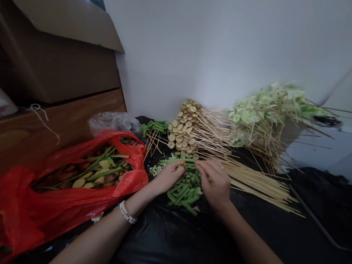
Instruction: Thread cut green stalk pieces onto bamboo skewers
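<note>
Between my two hands a green bean point(190, 161) is stretched out level, pinched at both sides. My left hand point(170, 175), with a beaded bracelet on its wrist, has its fingers closed round the left part. The fingertips of my right hand point(214, 180) are closed on the right end. Just below them lies a pile of cut green bean pieces point(184, 194) on black plastic point(162, 241). Behind my hands, skewers with potato slices point(184, 129) are stacked. Bare wooden skewers point(259, 187) lie to the right of my right hand.
A red plastic bag point(90, 203) holding potato slices and long green beans lies open at the left. Skewers of leafy cabbage point(269, 105) are heaped at the back right. A small bundle of bean skewers point(157, 127) and a cardboard box point(59, 57) stand further back.
</note>
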### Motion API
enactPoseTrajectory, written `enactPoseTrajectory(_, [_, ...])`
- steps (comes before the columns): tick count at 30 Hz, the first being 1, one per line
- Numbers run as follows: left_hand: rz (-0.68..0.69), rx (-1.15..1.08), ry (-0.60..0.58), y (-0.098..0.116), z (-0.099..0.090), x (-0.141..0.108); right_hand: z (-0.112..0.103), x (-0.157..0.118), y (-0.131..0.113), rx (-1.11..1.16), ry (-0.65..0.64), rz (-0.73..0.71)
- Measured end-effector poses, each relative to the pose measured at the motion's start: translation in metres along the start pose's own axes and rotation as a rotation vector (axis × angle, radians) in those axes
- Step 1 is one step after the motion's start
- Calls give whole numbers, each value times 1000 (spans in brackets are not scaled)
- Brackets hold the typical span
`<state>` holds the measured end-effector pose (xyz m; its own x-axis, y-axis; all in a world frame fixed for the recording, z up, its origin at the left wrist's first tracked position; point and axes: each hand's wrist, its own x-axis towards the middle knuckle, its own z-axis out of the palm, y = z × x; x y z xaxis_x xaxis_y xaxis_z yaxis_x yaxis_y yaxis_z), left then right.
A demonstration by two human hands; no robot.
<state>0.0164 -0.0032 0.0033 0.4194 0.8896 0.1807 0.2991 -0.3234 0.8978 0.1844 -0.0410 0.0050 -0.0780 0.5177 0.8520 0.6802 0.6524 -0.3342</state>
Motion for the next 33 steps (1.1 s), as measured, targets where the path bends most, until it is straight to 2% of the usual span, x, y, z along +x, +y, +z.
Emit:
enactPoseTrajectory(4, [-45,304,59,-3,-8,2,-7,7,11,117,127,253])
enactPoseTrajectory(8, [-154,615,74,-8,-14,1,-9,12,23,361,251,558])
enactPoseTrajectory(12, [-217,864,105,-20,-16,-2,-11,16,31,543,349,689])
enactPoseTrajectory(15, [-223,902,91,-24,-18,-3,-13,17,35,612,415,728])
enactPoseTrajectory(18, [-139,779,111,-19,-20,-2,-11,16,34,622,330,719])
enactPoseTrajectory(21, [-4,495,126,-9,-20,1,-3,13,27,660,178,709])
enactPoseTrajectory(25, [95,126,-21,0,-13,1,10,4,19,681,30,680])
enactPoseTrajectory(28, [140,74,-116,1,-8,-2,13,0,17,592,-59,618])
enactPoseTrajectory(30, [166,145,-125,-1,-6,-3,10,-1,15,389,-103,452])
enactPoseTrajectory(33, [190,375,-49,-2,-7,-5,4,0,11,-96,-239,27])
